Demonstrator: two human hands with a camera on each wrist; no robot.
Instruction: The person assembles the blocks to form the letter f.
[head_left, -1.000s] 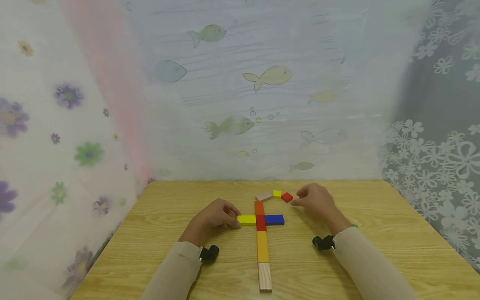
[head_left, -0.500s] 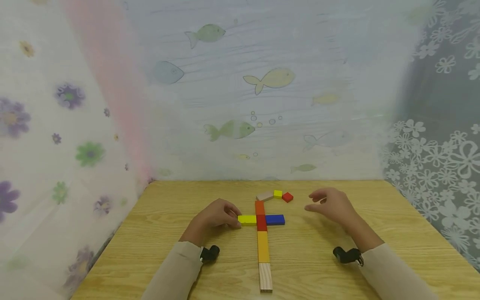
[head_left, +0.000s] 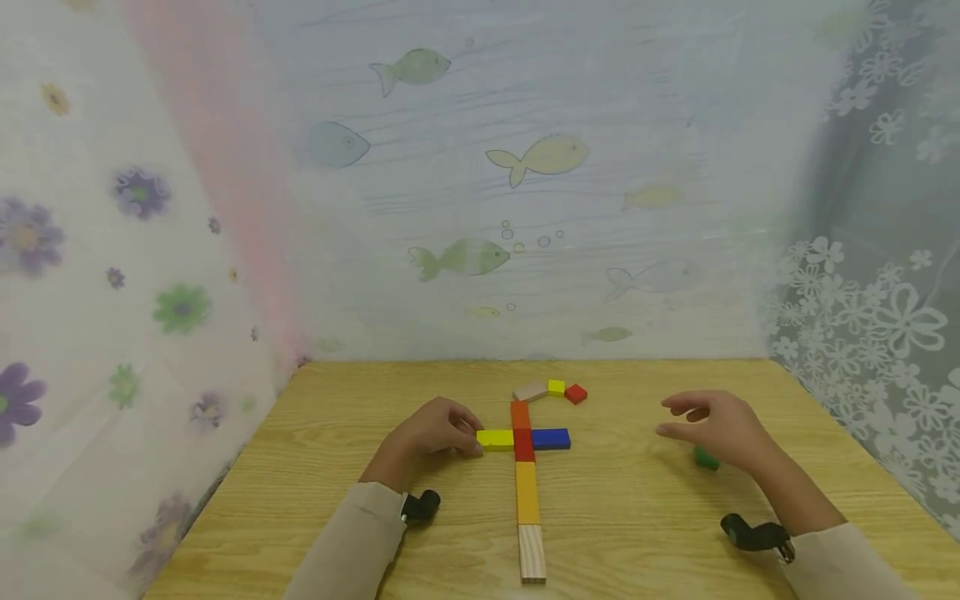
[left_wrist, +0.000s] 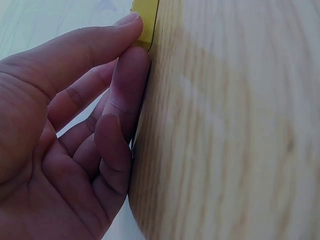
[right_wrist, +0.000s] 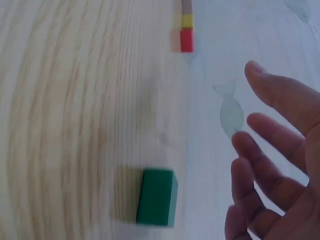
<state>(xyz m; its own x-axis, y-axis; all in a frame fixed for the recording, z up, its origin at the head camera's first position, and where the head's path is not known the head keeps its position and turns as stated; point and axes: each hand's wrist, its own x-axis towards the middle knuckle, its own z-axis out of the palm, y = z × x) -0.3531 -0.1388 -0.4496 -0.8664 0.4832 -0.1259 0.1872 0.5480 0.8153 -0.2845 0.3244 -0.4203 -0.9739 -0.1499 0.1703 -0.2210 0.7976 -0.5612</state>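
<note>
My left hand (head_left: 437,429) pinches the left end of a yellow block (head_left: 495,440) between thumb and fingers; the left wrist view shows the thumb (left_wrist: 95,45) on it. That block lies against a red block (head_left: 524,446), with a blue block (head_left: 551,438) on its other side. An orange block (head_left: 520,414) extends beyond the red one, and an amber block (head_left: 527,492) and a striped wooden block (head_left: 532,552) run toward me. My right hand (head_left: 716,427) hovers with fingers apart, holding nothing. A green block (head_left: 706,458) lies near it, partly covered in the head view.
Past the orange block, a plain wooden block (head_left: 530,392), a small yellow cube (head_left: 556,388) and a small red block (head_left: 576,393) curve off to the right. Fish-patterned cloth (head_left: 465,192) hangs behind the wooden table (head_left: 337,533), with flowered cloth at both sides.
My right hand has drawn away from the small red block, moving right and toward me, and the green block has come into view beside it. The left hand stays put.
</note>
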